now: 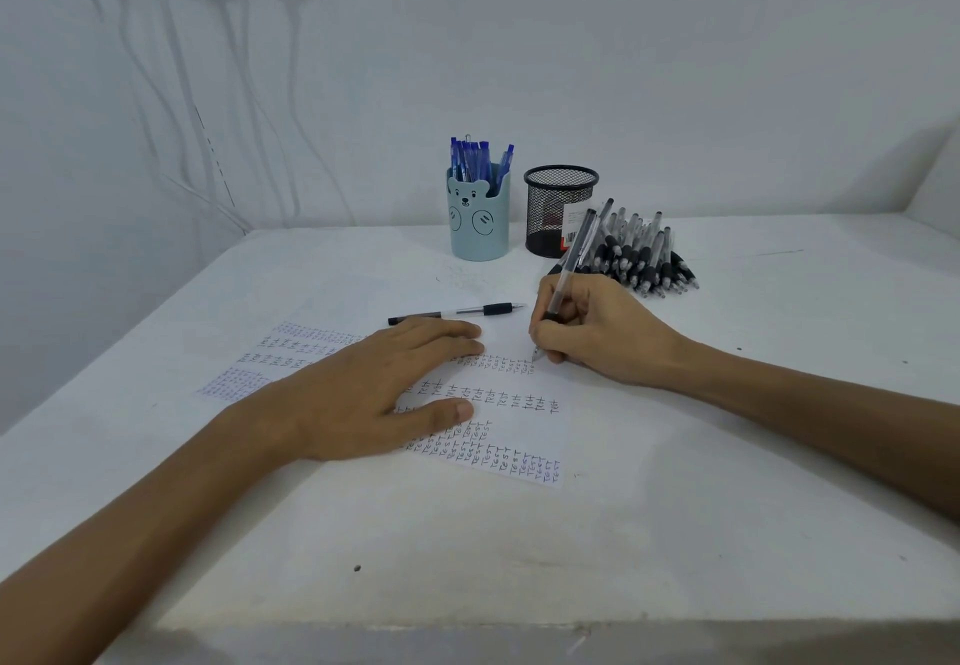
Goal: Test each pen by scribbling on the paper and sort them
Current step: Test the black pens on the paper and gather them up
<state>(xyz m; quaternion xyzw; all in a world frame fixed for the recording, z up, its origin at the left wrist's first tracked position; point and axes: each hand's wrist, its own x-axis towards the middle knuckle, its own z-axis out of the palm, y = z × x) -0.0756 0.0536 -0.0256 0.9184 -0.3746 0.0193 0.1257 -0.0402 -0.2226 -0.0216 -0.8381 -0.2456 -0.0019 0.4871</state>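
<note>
My right hand (597,329) grips a clear pen with a black grip (571,259), its tip touching the paper (519,425) at the end of a row of written words. My left hand (374,384) lies flat on the paper, fingers straight, pressing it down. A second black pen (457,312) lies on the table just beyond my left fingertips. A pile of several black pens (639,254) sits behind my right hand. A light blue bear cup (478,220) holds several blue pens (475,160). A black mesh cup (558,210) stands beside it.
The white table (467,550) ends at a front edge near the bottom of view. White walls close in behind and to the left, with cables (208,145) hanging at the left. A raised ledge sits at the far right.
</note>
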